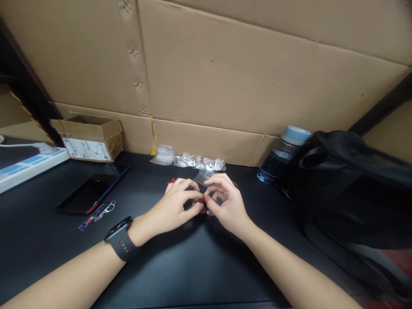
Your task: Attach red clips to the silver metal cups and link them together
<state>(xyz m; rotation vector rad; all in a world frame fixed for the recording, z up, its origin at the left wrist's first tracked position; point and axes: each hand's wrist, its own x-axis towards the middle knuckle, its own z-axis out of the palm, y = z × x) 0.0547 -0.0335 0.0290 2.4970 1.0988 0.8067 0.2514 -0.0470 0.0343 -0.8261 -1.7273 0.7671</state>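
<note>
Over the black tabletop (199, 266), my left hand (174, 204) and my right hand (227, 204) meet, thumbs and fingertips pinched close together. Between the fingertips shows a thin red cord-like piece (203, 198), with something small and shiny partly hidden beside it. More red strands (171, 181) show past the left knuckles. Just beyond my fingers lies a clear plastic bag (202, 177). Behind it, a row of small clear packets (199, 162) holds round silvery pieces with red bits.
At the back stand an opened cardboard box (90, 137) and a blue-lidded water bottle (283, 152). A tablet-like dark slab (93, 189), a keychain (96, 216) and a white power strip (32, 165) lie left. A black bag (357, 189) fills the right side.
</note>
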